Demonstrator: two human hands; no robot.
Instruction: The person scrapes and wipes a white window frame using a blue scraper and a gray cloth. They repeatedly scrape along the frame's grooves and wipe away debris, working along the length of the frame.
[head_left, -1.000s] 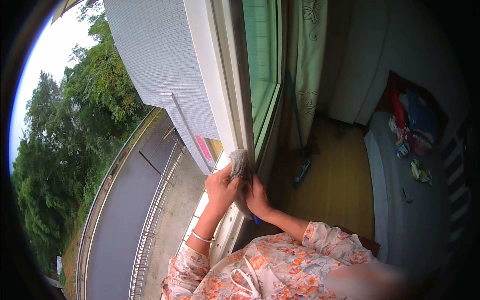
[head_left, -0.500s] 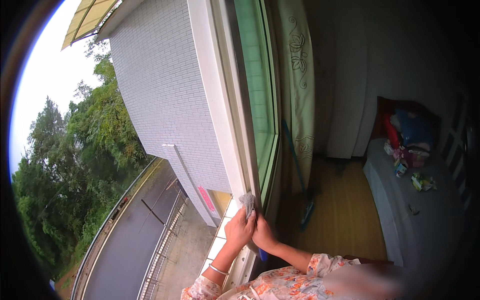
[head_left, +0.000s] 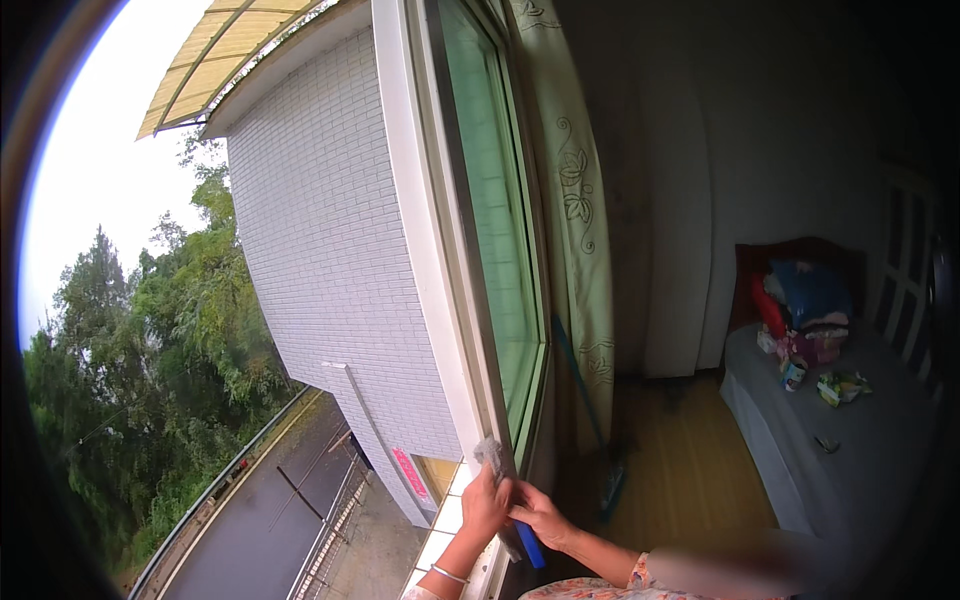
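Note:
My left hand is closed on a crumpled grey cloth, which presses against the white window frame near its lower end. A white bangle circles that wrist. Close beside it, my right hand is at the inner edge of the frame, fingers bent and touching or nearly touching the left hand. What those fingers hold, if anything, is hidden. Just below the right hand shows a blue piece, partly covered; its kind is unclear. Green-tinted glass stands right of the frame.
Outside on the left are a brick-patterned wall, a road, a railing and trees. Inside hangs a pale green curtain, with a long-handled broom beside it. A bed with piled bedding stands right.
The view has tilted up, so the scene sits lower in the picture. Both hands remain together at the frame; the cloth stays in my left hand. More of the blue piece shows.

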